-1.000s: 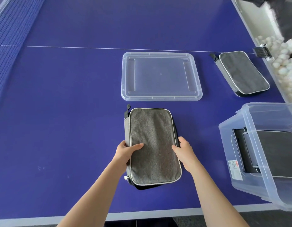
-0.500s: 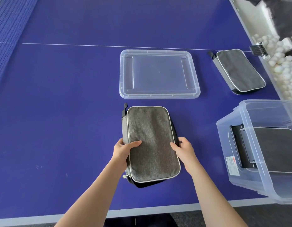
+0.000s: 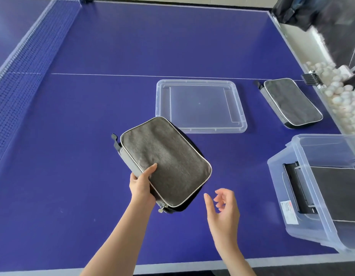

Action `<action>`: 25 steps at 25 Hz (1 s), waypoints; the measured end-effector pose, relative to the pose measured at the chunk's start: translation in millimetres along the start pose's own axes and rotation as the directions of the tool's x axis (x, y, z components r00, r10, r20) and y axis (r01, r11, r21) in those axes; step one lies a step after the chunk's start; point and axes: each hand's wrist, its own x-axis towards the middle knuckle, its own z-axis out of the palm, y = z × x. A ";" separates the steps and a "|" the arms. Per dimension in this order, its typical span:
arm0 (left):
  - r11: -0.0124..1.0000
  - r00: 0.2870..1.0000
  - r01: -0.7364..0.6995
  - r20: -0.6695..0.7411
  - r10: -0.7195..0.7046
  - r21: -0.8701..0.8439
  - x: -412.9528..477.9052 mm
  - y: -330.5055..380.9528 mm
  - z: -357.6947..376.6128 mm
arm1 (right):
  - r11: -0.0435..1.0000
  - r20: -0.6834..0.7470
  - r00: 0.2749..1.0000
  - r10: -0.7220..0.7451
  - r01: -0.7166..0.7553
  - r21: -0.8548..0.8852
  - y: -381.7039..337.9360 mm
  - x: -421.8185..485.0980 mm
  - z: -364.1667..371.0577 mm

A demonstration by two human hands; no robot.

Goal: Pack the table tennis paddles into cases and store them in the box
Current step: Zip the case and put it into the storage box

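Your right hand [image 3: 224,212] is coming off the grey case [image 3: 165,162], fingers loose and apart. Your left hand [image 3: 141,186] is gripping its near-left edge, lifting it above the table [image 3: 93,196], long axis now slanting from far-left to near-right, zipper pull toward you.

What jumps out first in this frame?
The grey case is held tilted over the blue table at centre, in the grip of the left hand. The right hand hangs open just beside it, touching nothing. Behind them a clear lid lies flat, a second case sits far right, and a clear box at the right edge holds dark cases.
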 end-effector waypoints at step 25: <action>0.965 0.990 -0.137 -0.075 0.123 -0.223 -39.5 52.1 31.1 | 0.754 0.023 0.812 -0.583 0.552 -0.355 -67.0 -24.8 40.8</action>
